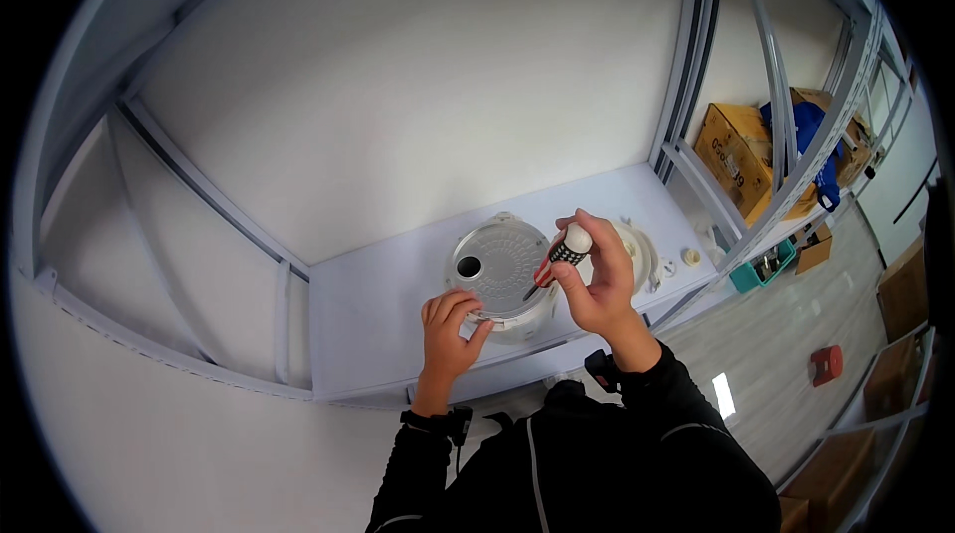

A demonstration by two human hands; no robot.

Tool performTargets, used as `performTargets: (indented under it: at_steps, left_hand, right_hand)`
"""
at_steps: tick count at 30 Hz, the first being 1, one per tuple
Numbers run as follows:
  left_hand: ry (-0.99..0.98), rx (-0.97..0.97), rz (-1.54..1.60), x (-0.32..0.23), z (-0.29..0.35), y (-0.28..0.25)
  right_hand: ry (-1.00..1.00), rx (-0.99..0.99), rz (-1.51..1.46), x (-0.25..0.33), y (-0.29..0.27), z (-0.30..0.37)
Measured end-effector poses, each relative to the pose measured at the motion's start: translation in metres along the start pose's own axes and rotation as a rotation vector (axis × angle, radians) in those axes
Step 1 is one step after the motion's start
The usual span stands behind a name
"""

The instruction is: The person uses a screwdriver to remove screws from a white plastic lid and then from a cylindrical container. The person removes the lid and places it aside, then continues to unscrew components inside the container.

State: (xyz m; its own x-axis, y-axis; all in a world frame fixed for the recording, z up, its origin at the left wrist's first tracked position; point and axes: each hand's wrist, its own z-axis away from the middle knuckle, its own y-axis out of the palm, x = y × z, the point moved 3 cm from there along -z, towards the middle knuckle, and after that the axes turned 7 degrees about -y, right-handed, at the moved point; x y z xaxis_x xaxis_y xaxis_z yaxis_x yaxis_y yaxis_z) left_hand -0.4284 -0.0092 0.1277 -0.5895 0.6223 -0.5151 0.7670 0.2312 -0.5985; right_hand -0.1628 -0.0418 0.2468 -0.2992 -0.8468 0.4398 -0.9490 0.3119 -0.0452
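On the white shelf stands a round white appliance part [509, 332], which looks like a rice cooker lid turned underside up. Its top is a grey metal disc [507, 260] with a pattern of small dots and a dark round hole at the left. My left hand [450, 339] grips the near-left rim, fingers curled over the edge and thumb close to the front. In my right hand [607, 279], a screwdriver [569, 247] with a white, black and red handle is held tilted above the disc's right side. Its shaft points down and left; whether the tip touches anything is unclear.
Behind my right hand lies another round white part [642, 250], partly hidden, with a small beige round piece [690, 257] farther right. A metal frame post [686, 56] rises at the shelf's back right. Cardboard boxes [734, 150], a teal bin [764, 269] and a red stool [826, 365] are off to the right.
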Motion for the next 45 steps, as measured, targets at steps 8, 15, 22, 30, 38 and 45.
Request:
performTargets:
  at_steps: [8,15,22,30,38,45]
  left_hand:
    - [0.023,-0.073,-0.040,-0.011,0.005,0.013]
    - [-0.058,-0.154,-0.076,-0.043,0.011,0.049]
    - [-0.064,-0.127,-0.037,-0.047,0.014,0.043]
    - [-0.104,-0.079,0.000,-0.045,0.014,0.040]
    - [-0.139,-0.052,-0.001,-0.046,0.014,0.040]
    - [-0.159,-0.046,0.015,-0.044,0.016,0.043]
  right_hand:
    - [-0.019,0.006,-0.015,0.007,0.009,-0.002]
    - [-0.074,0.103,0.022,0.017,0.014,-0.005]
    - [-0.074,0.150,0.062,0.019,0.014,-0.005]
    - [-0.010,0.232,0.015,0.014,0.024,0.007]
    - [-0.017,0.240,0.021,0.011,0.024,0.010]
    - [-0.032,0.219,0.079,0.013,0.022,0.012]
